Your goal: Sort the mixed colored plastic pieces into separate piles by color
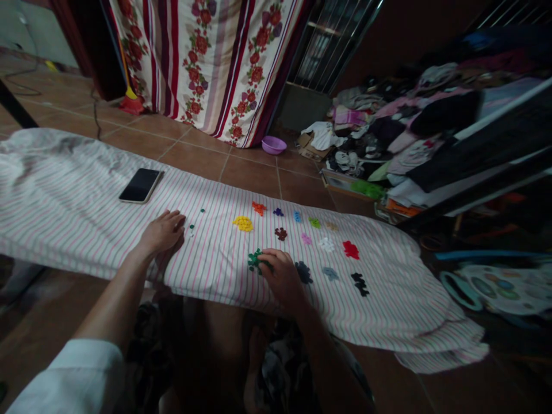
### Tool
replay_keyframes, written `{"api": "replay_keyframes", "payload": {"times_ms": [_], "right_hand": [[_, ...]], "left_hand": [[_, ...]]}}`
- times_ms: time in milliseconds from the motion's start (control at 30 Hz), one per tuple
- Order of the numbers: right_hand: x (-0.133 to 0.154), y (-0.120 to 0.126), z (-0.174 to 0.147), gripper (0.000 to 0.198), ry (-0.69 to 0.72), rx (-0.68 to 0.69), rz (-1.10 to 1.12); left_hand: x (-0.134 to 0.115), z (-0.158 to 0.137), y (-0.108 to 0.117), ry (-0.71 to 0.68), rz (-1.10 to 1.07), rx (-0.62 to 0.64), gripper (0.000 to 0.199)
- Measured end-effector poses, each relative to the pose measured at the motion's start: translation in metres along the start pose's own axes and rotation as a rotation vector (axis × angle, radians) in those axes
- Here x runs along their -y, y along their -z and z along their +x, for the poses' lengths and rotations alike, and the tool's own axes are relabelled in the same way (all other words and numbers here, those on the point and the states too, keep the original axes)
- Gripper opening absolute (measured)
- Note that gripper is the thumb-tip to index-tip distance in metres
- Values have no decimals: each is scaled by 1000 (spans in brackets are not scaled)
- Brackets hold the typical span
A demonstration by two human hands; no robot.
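My left hand (pixel 163 233) lies on the striped cloth with its fingers stretched out, holding nothing that I can see. Beside its fingertips are a small dark green piece (pixel 192 226) and tiny white bits; another green piece (pixel 202 210) lies farther out. At the pile of small green pieces (pixel 254 261), my right hand (pixel 281 275) has its thumb and fingers bent around pieces on the pile's right side. The fingers partly hide them. A dark grey-blue pile (pixel 304 272) sits just right of that hand.
Several more colour piles, including yellow (pixel 242 223), brown (pixel 280 233), red (pixel 351 249) and black (pixel 359 284), lie on the striped cloth (pixel 207 264). A phone (pixel 140 186) rests at the left. Beyond are a purple basin (pixel 273 145), a curtain (pixel 207 63) and heaped clothes (pixel 401 121).
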State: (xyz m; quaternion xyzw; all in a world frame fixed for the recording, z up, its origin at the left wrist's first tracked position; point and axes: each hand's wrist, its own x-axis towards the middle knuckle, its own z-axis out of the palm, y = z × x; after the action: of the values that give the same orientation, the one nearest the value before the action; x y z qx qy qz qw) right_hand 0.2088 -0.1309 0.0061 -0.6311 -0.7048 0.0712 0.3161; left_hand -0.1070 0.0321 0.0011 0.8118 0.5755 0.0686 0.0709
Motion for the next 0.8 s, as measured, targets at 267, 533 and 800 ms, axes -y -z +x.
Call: {"api": "replay_keyframes", "payload": {"times_ms": [267,533,800], "right_hand": [[17,-6,25,25,37,-21,78],[40,-47,93,30,227,145,91],[74,-94,159,40,251,293,-81]], "left_hand": [[-7,-2,9,-15,-1,10,42],[-6,-4,8,-31,-45,-16,39],[-4,-8,12,-87,-70,-13,36]]}}
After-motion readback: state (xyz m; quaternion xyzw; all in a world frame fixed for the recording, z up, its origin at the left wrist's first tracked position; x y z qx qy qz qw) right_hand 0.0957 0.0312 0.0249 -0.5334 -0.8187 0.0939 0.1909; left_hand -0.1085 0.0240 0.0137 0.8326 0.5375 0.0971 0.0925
